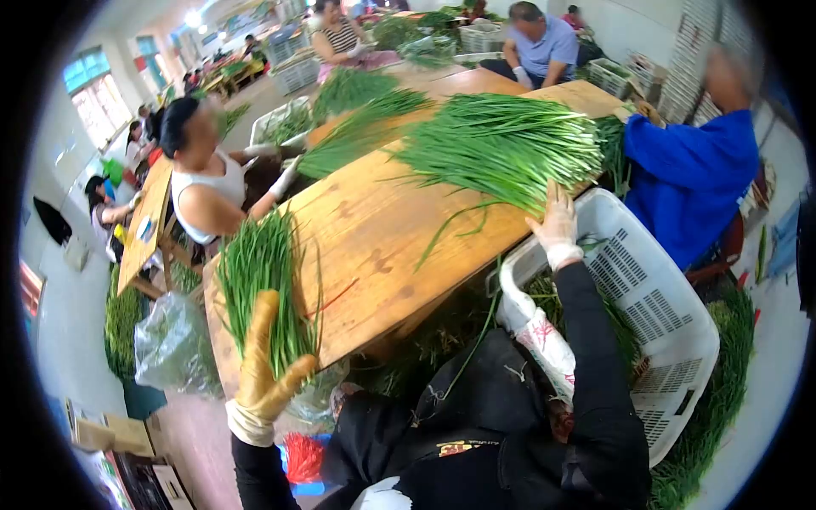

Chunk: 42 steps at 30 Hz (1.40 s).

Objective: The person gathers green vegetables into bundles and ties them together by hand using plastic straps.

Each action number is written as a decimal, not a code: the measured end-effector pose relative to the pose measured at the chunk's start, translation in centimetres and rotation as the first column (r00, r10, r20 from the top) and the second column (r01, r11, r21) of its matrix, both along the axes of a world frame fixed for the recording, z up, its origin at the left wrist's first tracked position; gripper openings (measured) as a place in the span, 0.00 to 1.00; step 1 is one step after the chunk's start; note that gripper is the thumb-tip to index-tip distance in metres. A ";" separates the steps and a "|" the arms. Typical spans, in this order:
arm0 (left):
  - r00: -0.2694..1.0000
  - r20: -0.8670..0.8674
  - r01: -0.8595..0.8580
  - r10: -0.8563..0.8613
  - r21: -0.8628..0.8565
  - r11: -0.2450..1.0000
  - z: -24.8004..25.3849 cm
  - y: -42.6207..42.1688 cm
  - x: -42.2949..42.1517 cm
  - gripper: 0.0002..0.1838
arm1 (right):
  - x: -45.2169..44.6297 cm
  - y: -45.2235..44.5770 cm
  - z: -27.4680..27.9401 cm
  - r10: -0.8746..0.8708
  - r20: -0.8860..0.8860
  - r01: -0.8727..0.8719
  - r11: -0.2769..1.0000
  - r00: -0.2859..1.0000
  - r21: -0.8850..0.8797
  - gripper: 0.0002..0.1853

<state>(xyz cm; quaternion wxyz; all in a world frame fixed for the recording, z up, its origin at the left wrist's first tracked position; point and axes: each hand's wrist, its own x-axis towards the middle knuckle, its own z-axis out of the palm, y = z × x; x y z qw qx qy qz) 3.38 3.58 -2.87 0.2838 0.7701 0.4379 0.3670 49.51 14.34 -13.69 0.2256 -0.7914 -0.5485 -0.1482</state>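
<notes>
My left hand (265, 374), in a yellowish glove, rests at the lower end of a small bunch of chives (265, 280) on the near left of the wooden table. Its thumb and visible finger are stretched apart, and part of the hand is hidden. My right hand (557, 225), in a whitish glove, touches the pale stem ends of a large heap of chives (501, 144). The fingers of that hand are extended along the edge of the heap, not wrapped round anything I can see.
The wooden table (374, 255) runs away from me. A white plastic crate (654, 289) with greens stands at my right. A clear plastic bag (176, 344) hangs at the left corner. Red ties (303, 457) lie below. Co-workers sit around, one in a blue top (693, 183).
</notes>
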 end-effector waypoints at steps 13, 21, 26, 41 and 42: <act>0.769 0.639 0.566 0.001 -0.681 0.464 -11.4 10.7 20.9 0.32 | 4.4 6.1 -0.3 -0.172 -0.226 0.019 0.833 0.959 -0.553 0.45; 0.724 0.579 0.436 0.375 -0.805 0.402 -14.0 18.1 27.0 0.27 | -7.3 3.5 -2.8 0.137 -0.450 -0.335 0.855 0.882 -0.397 0.12; 0.879 0.240 -0.146 0.412 -0.688 0.711 -12.6 17.4 24.9 0.35 | -12.4 -1.0 -2.3 0.410 -0.528 -0.628 0.699 0.744 -0.343 0.16; 0.932 0.284 0.137 0.225 -0.851 0.506 -14.1 21.6 23.1 0.25 | -11.8 9.5 -8.0 0.261 -0.964 -0.412 0.874 -0.048 0.257 0.18; 0.933 0.313 0.219 0.177 -0.885 0.410 -14.3 21.9 22.2 0.25 | -12.8 9.6 -7.1 0.344 -0.939 -0.494 0.818 0.010 0.294 0.18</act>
